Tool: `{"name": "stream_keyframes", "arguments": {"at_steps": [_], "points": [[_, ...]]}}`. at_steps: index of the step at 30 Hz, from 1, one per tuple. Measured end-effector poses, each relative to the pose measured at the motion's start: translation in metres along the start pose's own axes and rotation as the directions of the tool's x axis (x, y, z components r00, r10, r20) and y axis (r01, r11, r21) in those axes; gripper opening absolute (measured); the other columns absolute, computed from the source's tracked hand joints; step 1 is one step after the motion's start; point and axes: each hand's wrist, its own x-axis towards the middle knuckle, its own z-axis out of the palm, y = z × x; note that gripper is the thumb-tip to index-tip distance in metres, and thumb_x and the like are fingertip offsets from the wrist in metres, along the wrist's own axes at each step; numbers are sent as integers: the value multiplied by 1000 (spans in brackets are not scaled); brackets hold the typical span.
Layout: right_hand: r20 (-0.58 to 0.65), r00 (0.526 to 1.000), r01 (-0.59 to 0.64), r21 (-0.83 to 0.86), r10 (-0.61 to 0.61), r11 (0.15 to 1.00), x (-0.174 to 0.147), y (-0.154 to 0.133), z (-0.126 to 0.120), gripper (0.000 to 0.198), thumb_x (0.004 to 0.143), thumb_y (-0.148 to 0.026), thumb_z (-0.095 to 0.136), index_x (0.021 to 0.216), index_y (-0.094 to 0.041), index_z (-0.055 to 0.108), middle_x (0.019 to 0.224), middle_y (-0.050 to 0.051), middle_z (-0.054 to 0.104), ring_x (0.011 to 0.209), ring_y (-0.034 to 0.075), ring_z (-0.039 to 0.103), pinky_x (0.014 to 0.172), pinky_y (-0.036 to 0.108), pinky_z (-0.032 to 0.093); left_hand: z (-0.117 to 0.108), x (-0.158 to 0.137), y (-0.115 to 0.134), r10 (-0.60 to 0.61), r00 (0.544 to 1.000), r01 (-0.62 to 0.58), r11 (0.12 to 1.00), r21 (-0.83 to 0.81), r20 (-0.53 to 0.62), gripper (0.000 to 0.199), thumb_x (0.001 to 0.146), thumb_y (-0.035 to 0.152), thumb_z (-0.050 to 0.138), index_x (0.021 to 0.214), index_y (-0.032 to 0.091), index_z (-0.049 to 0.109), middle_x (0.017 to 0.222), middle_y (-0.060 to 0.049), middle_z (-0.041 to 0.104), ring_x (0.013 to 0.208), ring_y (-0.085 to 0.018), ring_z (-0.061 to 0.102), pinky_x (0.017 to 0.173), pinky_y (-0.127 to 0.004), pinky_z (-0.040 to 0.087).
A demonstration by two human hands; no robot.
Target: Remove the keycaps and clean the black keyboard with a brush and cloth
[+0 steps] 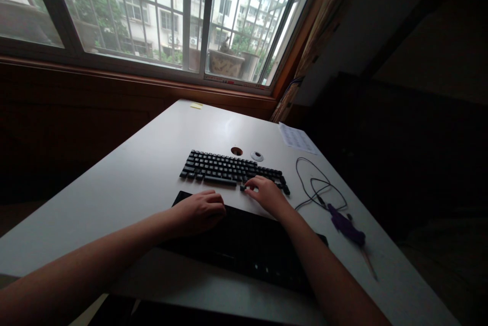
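Observation:
Black keycaps [221, 166] lie on the desk in rows, laid out in a keyboard's pattern. My right hand [265, 193] is at the near edge of these rows, with thumb and fingertips closed on a small black keycap [243, 188] at desk level. Closer to me lies a dark keyboard base [244, 244], partly covered by my forearms; its surface is too dark to make out in detail. My left hand [204, 209] rests at the base's far left edge with its fingers curled in, and whatever may be under them is hidden.
A white desk [145, 178] stands below a barred window. Behind the keycaps are a cable hole [237, 151] and its round cover [257, 156]. To the right lie a looped cable [312, 183], a purple brush-like tool [346, 225] and a paper sheet [296, 138].

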Motion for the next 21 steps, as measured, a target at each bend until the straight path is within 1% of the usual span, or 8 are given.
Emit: {"name": "stream_keyframes", "arguments": {"at_steps": [7,11,14,16,18,21], "points": [[-17,1000,9,6,-8,1000,3,5,4,8,85,-22,71,91,-23,77,93,2,72,84,17,70,83,32,53,2,0,0,10,1000,-10,1000,3,-4,13,95,16,56,98,19,68,98,-7,66,89,-20,61,85,-31,50],[-40,999,11,7,-11,1000,0,3,0,19,85,-24,71,103,-22,75,93,2,72,85,18,70,83,32,53,1,0,1,8,1000,-8,1000,4,3,14,95,15,55,98,19,68,97,-7,66,89,-19,61,84,-31,50],[-50,998,25,-22,-26,999,-7,0,-4,24,89,-25,67,111,-22,73,96,3,71,86,18,70,83,33,54,0,0,1,14,1000,-14,1000,11,12,13,95,16,56,98,18,68,97,-7,66,89,-20,60,85,-31,50],[-47,997,51,-82,-55,995,-14,-1,-5,25,92,-26,63,115,-23,72,101,4,71,86,18,70,82,33,55,-1,0,2,16,1000,-16,1000,8,26,13,95,15,56,100,18,68,98,-7,66,90,-20,60,85,-32,50],[-34,993,103,-147,-109,984,-21,-1,-5,27,96,-26,58,120,-24,70,112,5,69,89,19,71,82,33,57,-1,0,1,19,999,-19,1000,6,30,13,95,16,56,100,18,68,97,-7,66,89,-20,60,85,-32,50],[-8,981,190,-188,-195,964,-28,-2,-2,35,97,-21,54,129,-25,66,128,7,64,105,21,69,92,36,57,0,0,1,18,1000,-18,1000,16,25,13,95,16,56,100,18,68,97,-7,66,89,-20,59,85,-32,49]]}}
